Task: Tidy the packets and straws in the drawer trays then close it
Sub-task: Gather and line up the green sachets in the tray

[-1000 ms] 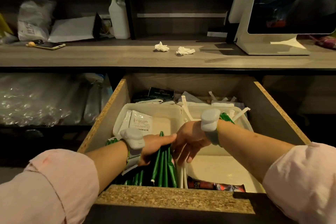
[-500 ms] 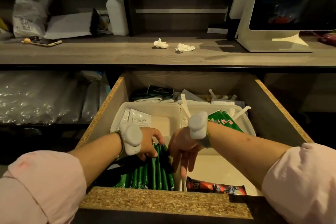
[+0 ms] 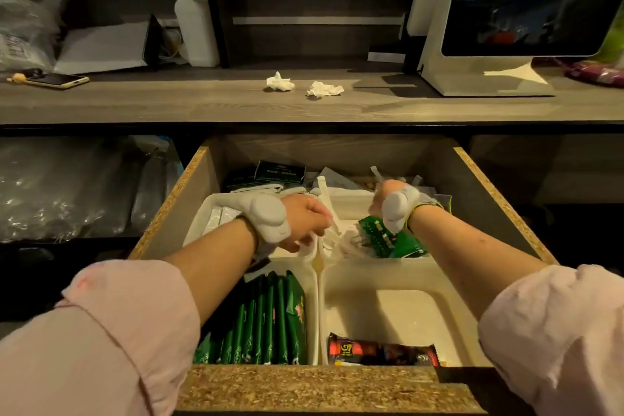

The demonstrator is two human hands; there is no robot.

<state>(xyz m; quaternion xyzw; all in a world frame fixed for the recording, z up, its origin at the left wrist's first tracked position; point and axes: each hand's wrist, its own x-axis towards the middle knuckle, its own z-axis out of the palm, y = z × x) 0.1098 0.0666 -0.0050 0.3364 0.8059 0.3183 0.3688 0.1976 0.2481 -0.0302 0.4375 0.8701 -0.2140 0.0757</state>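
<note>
Both hands are moving off the green stick packets [image 3: 266, 324], which are now standing in a row in the near-left tray [image 3: 313, 314], and are working further back in the drawer [image 3: 499, 199]. Left hand [image 3: 304, 223] is lifting a loose bunch of white wrapped straws [image 3: 332, 236] over the divide between the far trays, its grip closing tight round them. Right hand [image 3: 388, 196] is curling into a fist over the far-right tray [image 3: 353, 204] with straw ends poking up beside it; cannot tell whether that grip is holding any. Judging by this, the packet step is looking done, the straw step is starting, and the drawer is still wide open.

Counts:
- trays: four
- green sticks: about eight, hard to split
- red-black packet [image 3: 381, 353]: one, lying in the near-right tray [image 3: 388, 267]
- flat green packet [image 3: 388, 243]: at least one, under the right wrist
- white sachets [image 3: 219, 216]: two, far-left tray
- dark packets [image 3: 278, 172]: two showing behind the trays
- on the table [image 3: 202, 105]: two crumpled tissues [image 3: 280, 81], one phone [image 3: 55, 79]
</note>
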